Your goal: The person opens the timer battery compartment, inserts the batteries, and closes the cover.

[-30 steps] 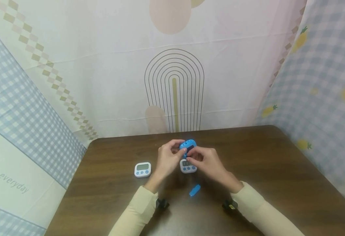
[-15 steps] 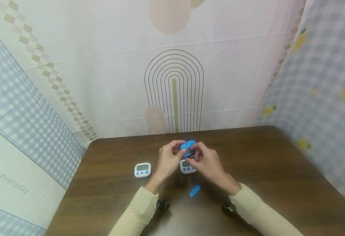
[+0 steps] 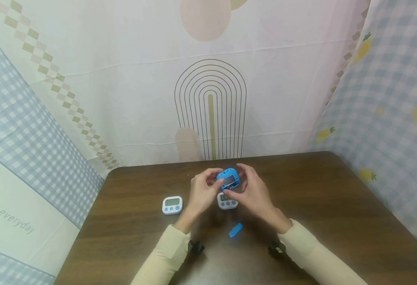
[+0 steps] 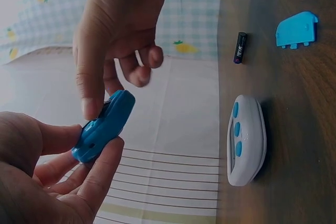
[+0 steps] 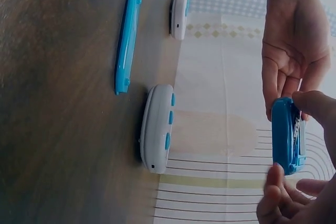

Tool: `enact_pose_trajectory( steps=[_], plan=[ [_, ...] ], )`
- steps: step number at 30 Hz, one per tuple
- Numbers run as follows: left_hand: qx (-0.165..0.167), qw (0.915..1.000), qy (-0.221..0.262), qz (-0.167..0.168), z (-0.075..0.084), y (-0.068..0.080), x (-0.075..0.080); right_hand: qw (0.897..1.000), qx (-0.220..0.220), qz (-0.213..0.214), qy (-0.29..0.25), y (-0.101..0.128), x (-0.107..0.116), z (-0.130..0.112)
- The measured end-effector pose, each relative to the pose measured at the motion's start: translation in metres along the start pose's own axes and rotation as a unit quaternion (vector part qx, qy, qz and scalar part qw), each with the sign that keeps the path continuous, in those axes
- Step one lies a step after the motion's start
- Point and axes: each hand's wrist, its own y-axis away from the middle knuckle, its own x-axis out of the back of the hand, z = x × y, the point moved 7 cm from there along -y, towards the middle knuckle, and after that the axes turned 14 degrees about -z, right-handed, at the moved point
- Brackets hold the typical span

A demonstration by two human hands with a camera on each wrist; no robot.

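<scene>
Tabletop of dark brown wood [image 3: 336, 206] lay bare toward its right edge. Both the left hand [image 3: 201, 194] and the right hand [image 3: 253, 194] pinched a small blue plastic timer [image 3: 228, 179] aloft above a white timer [image 3: 226, 202], with a loose blue cover [image 3: 235, 229] nearer the person.

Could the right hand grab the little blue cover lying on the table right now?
Probably not yet: the right hand and left hand both hold the blue timer. The blue cover lies bare on the table just below, unblocked.
</scene>
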Motion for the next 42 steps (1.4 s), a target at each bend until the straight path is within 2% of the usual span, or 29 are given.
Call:
enact_pose_trajectory(
  steps=[6, 14, 24, 31, 42],
  plan=[
    [0.008, 0.9999, 0.011, 0.0, 0.001, 0.0, 0.002, 0.998, 0.007, -0.033, -0.055, -0.001, -0.004, 0.003],
    [0.017, 0.9997, 0.019, -0.006, 0.002, 0.002, 0.001, 0.994, 0.024, -0.036, -0.096, 0.0, -0.005, 0.004],
    [0.01, 0.9996, 0.026, -0.007, 0.001, 0.002, 0.0, 0.987, 0.016, -0.033, -0.157, -0.002, -0.006, 0.009],
    [0.014, 0.9994, 0.028, -0.012, 0.0, 0.001, 0.0, 0.973, -0.014, -0.041, -0.228, -0.003, -0.008, 0.015],
    [0.017, 0.999, 0.037, -0.017, 0.001, 0.003, -0.001, 0.951, -0.061, -0.068, -0.297, -0.004, -0.014, 0.021]
  ],
)
